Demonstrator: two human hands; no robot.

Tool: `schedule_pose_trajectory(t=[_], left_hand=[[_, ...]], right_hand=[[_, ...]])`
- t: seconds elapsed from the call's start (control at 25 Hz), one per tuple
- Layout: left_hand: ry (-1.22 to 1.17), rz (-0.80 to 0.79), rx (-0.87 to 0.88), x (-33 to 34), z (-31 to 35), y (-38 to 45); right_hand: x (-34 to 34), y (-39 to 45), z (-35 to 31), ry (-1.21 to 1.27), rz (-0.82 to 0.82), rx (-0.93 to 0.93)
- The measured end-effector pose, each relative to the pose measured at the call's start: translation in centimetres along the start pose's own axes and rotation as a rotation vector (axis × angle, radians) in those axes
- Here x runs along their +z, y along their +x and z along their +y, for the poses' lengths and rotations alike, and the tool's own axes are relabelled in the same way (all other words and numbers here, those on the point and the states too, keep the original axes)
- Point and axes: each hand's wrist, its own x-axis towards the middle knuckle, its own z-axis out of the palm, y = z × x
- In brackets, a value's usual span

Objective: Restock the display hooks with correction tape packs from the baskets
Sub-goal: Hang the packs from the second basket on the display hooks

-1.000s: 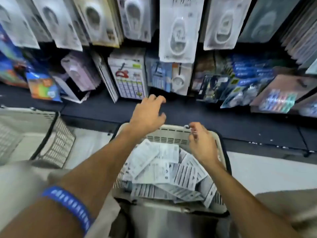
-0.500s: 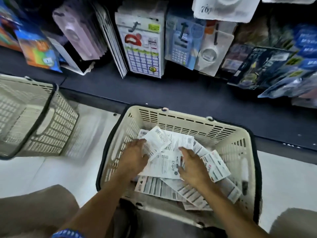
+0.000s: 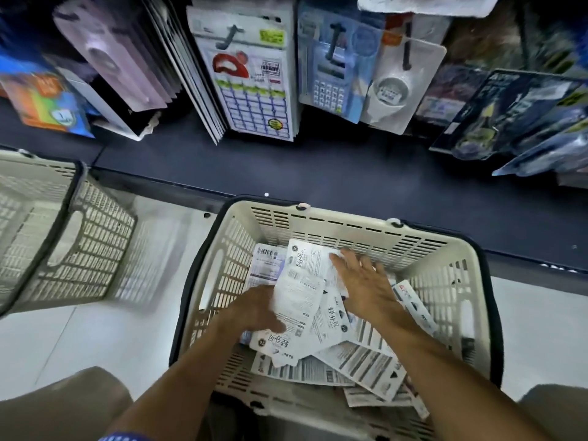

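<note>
A cream plastic basket (image 3: 346, 226) with a black rim stands on the floor in front of me. Inside lies a loose heap of white correction tape packs (image 3: 359, 364). My left hand (image 3: 254, 311) grips a small stack of these packs (image 3: 297, 297) from the left side, thumb underneath. My right hand (image 3: 366, 288) lies flat on top of the packs, fingers spread and pointing to the far wall of the basket. Both forearms reach in from below.
A second cream basket (image 3: 60, 237) lies tilted at the left on the white floor. Beyond a dark shelf base (image 3: 318, 173), hooks carry hanging goods: a calculator card (image 3: 254, 87), a blue calculator pack (image 3: 331, 78), purple packs (image 3: 114, 58).
The view has dropped from the hooks to the basket. Both hands have come down into the basket; the left has closed on some packs and the right has flattened onto the heap.
</note>
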Motion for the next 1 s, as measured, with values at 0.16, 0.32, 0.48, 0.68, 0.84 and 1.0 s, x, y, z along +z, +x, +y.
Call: schedule_pose_trajectory(t=[0.16,0.32,0.48,0.68,0.84,1.0], left_hand=[[-0.114,-0.097,0.034,2.9,1.9,-0.8],[-0.415,-0.202,0.075,6.2,2.8,-2.1],[-0.444,-0.326,0.084,3.5,3.5,-3.4],[-0.392,-0.237,0.158,-3.1,5.4,-8.6],[0.064,-0.158,0.337,-9.5,12.0,-15.7],[0.412,-0.013,0.51,-16.2,19.0,-24.3]], right_hand=[[-0.3,-2.1,0.0,0.057,-0.031,-0.049],[-2.9,-3.6,1.5,0.355,0.105,-0.029],[-8.7,-4.5,4.2,0.62,0.18,0.12],[-19.2,-8.4,6.7,0.899,0.067,-0.045],[-29.0,-14.2,8.0,0.89,0.061,-0.124],[-35.0,-21.4,9.7,1.156,0.264,-0.158]])
